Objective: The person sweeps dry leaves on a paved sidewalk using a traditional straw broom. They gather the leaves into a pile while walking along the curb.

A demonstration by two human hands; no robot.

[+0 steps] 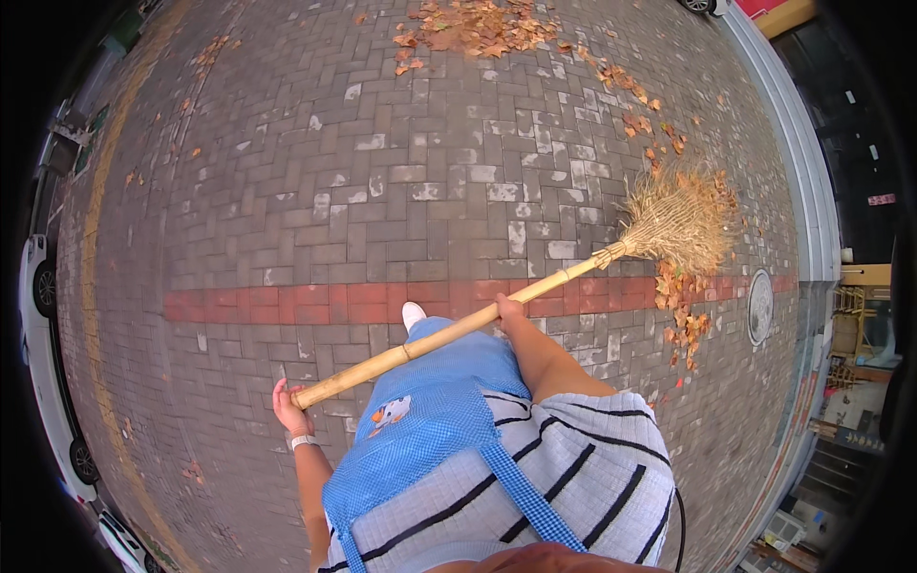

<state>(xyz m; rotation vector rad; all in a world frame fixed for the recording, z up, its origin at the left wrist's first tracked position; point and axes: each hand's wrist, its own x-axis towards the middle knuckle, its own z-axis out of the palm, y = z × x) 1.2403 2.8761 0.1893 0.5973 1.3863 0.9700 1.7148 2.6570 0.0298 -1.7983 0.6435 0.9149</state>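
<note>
I hold a long bamboo broom [458, 327] across my body. My left hand [289, 411] grips the butt end of the pole at lower left. Further up the pole, my right hand [509, 309] is closed around it. The straw broom head [678, 218] lies on the brick pavement at the right, among dry orange leaves [680, 304]. A larger pile of leaves [473, 27] sits at the top centre. I wear a blue checked apron [430, 420] over a striped shirt, and one white shoe [413, 314] shows.
A red brick stripe [287, 304] crosses the grey paving. A grey curb [798, 162] curves along the right, with a round manhole cover [760, 306] beside it. White parked cars [43, 382] line the left edge. Scattered leaves [205, 57] lie at upper left.
</note>
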